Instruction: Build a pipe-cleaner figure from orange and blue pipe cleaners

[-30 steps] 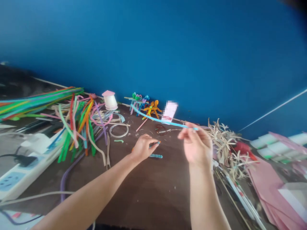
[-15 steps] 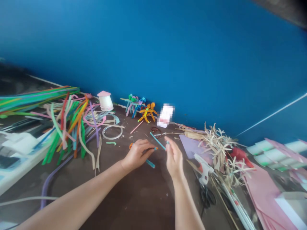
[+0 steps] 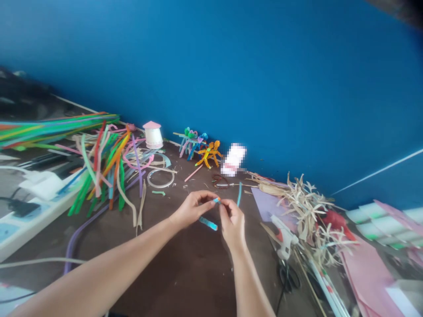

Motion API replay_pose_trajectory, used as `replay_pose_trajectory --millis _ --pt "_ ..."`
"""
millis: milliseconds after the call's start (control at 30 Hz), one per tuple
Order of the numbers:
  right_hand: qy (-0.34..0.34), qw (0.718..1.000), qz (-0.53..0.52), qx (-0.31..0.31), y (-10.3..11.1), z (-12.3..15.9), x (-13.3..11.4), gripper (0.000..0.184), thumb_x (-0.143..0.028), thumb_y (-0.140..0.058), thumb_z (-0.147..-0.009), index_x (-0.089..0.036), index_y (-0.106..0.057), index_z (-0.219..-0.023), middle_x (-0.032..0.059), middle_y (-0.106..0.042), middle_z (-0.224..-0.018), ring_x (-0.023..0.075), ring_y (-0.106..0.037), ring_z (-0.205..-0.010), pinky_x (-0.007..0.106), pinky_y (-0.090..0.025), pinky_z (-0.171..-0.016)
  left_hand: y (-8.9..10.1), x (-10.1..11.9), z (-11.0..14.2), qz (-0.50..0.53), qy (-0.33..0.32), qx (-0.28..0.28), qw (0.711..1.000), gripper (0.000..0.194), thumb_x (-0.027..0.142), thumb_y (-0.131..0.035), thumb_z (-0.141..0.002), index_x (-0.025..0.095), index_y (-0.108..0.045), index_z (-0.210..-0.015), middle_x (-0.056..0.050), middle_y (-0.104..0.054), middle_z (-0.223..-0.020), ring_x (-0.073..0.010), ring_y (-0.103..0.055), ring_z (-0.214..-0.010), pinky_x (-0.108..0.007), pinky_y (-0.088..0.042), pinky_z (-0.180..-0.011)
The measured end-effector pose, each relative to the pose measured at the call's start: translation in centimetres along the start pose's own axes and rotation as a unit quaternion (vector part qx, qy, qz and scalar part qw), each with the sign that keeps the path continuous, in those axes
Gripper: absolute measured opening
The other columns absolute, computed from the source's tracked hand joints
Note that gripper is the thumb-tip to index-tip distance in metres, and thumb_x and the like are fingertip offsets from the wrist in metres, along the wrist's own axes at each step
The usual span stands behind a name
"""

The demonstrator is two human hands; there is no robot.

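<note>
My left hand (image 3: 191, 208) is closed in a pinch on a small orange and blue pipe-cleaner piece (image 3: 216, 200); a short light-blue end (image 3: 208, 223) hangs below it. My right hand (image 3: 232, 222) is closed too, its fingertips meeting the left hand's at that piece. A light-blue pipe cleaner (image 3: 239, 193) rises from the right hand's fingers. Both hands hover over the dark brown table (image 3: 185, 264).
A heap of coloured pipe cleaners (image 3: 105, 165) lies at left, beside a white power strip (image 3: 20, 224). Small pipe-cleaner figures (image 3: 201, 147) and a pink-lidded cup (image 3: 153, 134) stand by the blue wall. A glue gun (image 3: 284, 237), scissors (image 3: 287, 275), dried straw (image 3: 307, 207) and pink paper (image 3: 370, 264) lie at right.
My right hand came in from the right with the light-blue pipe cleaner and now meets the left hand's fingertips. The pipe cleaner's free end swung from the left to upright.
</note>
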State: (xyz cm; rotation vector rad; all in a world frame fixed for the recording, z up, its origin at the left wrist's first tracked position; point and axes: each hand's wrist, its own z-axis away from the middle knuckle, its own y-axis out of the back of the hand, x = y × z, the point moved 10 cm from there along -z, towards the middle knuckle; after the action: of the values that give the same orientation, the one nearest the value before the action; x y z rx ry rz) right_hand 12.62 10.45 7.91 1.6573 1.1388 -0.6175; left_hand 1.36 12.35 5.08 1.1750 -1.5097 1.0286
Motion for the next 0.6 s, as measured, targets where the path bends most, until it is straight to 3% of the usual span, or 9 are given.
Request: replay_pose_trajectory --millis 600 --pt "-0.026 0.999 -0.027 0.003 0.0 0.1 -0.1 0.017 -0.026 -0.044 -0.082 -0.016 -0.057 -0.077 0.0024 -0.061 -0.068 0.0148 -0.057 -0.064 0.025 -0.045 -0.062 -1.0 -1.0 0.2 0.144 0.073 -0.02 0.987 0.029 0.031 -0.068 -0.064 0.011 -0.06 -0.083 -0.001 -0.064 -0.065 -0.013 -0.06 -0.064 -0.027 -0.047 -0.068"
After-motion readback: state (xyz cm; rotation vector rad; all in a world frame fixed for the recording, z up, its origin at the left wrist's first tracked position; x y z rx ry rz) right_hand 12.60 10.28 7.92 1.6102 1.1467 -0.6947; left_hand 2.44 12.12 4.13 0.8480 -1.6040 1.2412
